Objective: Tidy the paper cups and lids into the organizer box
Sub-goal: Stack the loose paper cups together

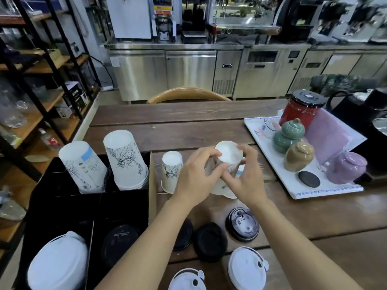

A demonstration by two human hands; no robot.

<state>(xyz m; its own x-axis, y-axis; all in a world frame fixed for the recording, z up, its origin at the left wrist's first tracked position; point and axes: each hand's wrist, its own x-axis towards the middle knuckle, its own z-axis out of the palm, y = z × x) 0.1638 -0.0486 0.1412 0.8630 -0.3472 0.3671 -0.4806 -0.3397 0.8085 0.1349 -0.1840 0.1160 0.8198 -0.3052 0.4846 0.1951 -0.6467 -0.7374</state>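
Holding upside-down paper cup (pixel 228 154) mid-table, right of organizer box (pixel 62 208). Curling left hand (pixel 195 178) and right hand (pixel 244 176) round its wall, fingertips nearly meeting. Judging roughly halfway: counting two cup stacks (pixel 125 162) in back compartments, boxed white lids (pixel 58 266) and boxed black lids (pixel 120 241) in front ones. Leaving outside: small cup (pixel 172 172), loose black lids (pixel 210 241), loose white lids (pixel 248 268). Not resolving through blur whether held cup is single or nested. Losing one black lid under forearm, nearest white lid to frame edge.
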